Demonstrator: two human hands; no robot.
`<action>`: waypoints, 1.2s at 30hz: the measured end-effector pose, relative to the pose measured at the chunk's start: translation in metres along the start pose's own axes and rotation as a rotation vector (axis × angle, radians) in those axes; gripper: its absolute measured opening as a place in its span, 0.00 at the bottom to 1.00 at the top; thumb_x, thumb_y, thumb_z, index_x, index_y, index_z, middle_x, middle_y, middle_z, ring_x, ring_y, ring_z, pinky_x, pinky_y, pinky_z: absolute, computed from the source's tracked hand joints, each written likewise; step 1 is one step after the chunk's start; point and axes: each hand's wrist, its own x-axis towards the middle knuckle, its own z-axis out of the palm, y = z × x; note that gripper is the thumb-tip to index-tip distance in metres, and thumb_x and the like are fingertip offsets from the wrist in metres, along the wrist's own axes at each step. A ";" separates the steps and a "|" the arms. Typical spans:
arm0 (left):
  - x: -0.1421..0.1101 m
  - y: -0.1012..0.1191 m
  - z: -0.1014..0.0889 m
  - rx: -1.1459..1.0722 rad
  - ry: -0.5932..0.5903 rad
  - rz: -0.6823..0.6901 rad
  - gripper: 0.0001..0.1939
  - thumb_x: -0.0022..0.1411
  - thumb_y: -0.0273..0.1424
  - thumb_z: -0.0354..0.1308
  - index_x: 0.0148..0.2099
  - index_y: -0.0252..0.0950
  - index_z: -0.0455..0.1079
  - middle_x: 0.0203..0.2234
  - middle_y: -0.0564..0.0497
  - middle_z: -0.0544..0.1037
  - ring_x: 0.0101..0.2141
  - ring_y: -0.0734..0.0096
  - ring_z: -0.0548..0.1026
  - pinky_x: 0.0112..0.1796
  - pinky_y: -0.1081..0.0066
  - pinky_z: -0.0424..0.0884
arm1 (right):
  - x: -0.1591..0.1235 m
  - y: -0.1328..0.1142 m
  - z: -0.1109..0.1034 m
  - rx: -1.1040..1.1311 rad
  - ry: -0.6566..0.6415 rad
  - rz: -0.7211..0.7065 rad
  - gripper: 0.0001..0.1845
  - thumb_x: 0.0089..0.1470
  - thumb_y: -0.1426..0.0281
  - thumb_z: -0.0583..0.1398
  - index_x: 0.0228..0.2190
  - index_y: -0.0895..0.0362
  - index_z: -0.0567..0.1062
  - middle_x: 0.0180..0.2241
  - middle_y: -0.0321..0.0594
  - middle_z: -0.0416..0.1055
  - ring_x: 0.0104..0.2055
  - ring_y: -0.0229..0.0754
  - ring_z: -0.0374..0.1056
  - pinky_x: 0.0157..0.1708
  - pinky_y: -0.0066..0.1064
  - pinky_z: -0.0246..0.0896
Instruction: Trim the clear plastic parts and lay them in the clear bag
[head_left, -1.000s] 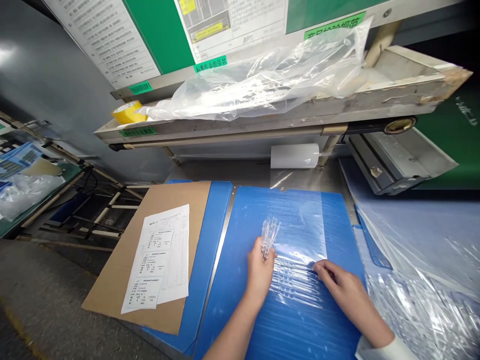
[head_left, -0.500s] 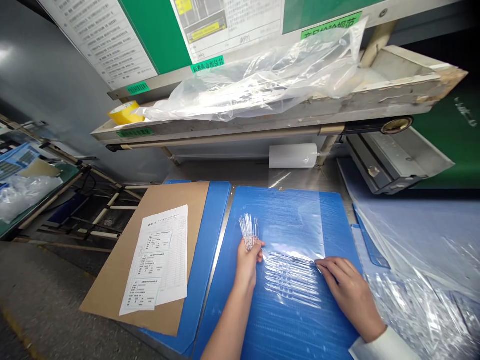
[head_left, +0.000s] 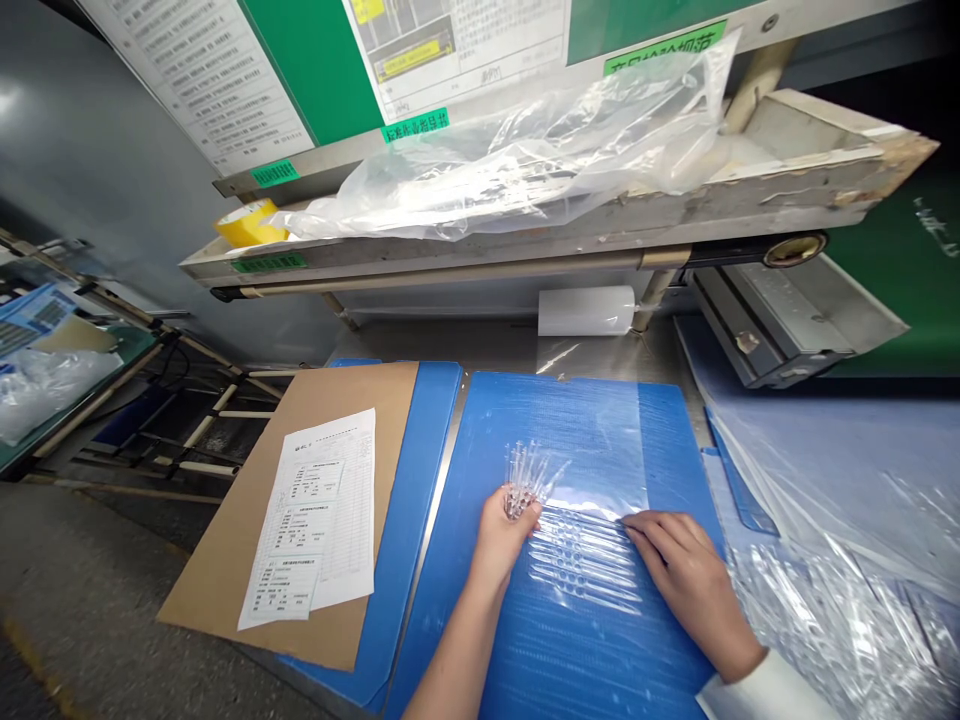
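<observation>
The person is working at a steel worktop (head_left: 495, 345) with two bare hands. The left hand (head_left: 506, 535) is closing narrow around the lower ends of a bundle of clear slender pieces (head_left: 529, 478), and the fingers are hiding those ends. The pieces are transparent and thin, so I cannot make out their exact kind or count. The bundle is fanning upward above a clear plastic film (head_left: 592, 440), which is lying on a blue corrugated plastic board (head_left: 585, 660). The right hand (head_left: 686, 565) is not gripping anything; it is lying open on the film, with its fingers (head_left: 645, 530) reaching toward the film's edge, and its thumb is hard to see. Between the hands, rows of clear pieces (head_left: 577, 560) are showing under the film, and the glare is blurring them. On the left, a printed paper form (head_left: 319, 520) is lying on a brown cardboard sheet (head_left: 232, 570). A white roll (head_left: 585, 311) is standing behind the board, under a shelf (head_left: 525, 255) that is carrying a loose plastic bag (head_left: 525, 165) and yellow tape (head_left: 247, 224). On the right, a heap of clear plastic (head_left: 825, 620) is running out of the view.
</observation>
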 end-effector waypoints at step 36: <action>0.003 0.002 0.004 -0.291 0.111 -0.069 0.21 0.44 0.43 0.63 0.33 0.33 0.63 0.19 0.59 0.62 0.16 0.85 0.56 0.17 0.79 0.52 | 0.011 0.004 0.003 -0.064 0.022 -0.041 0.12 0.59 0.65 0.51 0.31 0.56 0.73 0.29 0.40 0.71 0.34 0.42 0.66 0.37 0.35 0.61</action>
